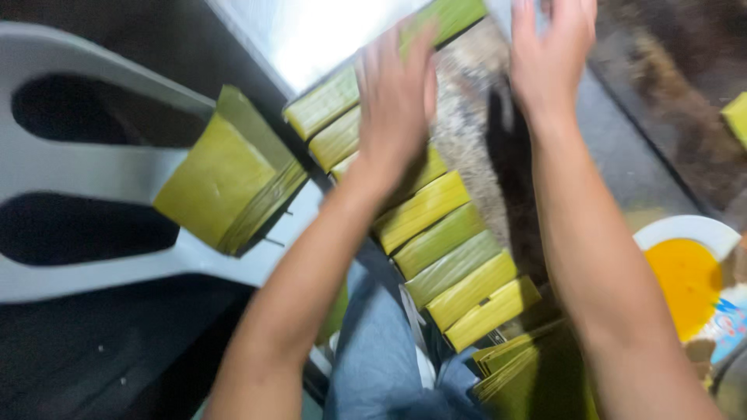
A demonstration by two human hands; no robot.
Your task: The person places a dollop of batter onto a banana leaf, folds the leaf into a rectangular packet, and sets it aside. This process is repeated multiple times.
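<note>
1. Head view: my left hand (397, 101) lies flat, grip spread, on the slanting row of green-yellow leaf-wrapped parcels (436, 233) on the table.
2. My right hand (548, 54) hovers open beside the mottled grey slab (467, 124), holding nothing.
3. Pressing unevenly could push parcels out of line.
4. The loose stack of folded green leaves (226, 183) on the white plastic chair (70, 155) sits near its edge and might slip off.

Leaf stack (226, 183) on grey plastic chair (93, 167), left. White bowl (685, 257) w/ yellow-orange liquid, right. Folded leaves (513, 369) at bottom centre.
</note>
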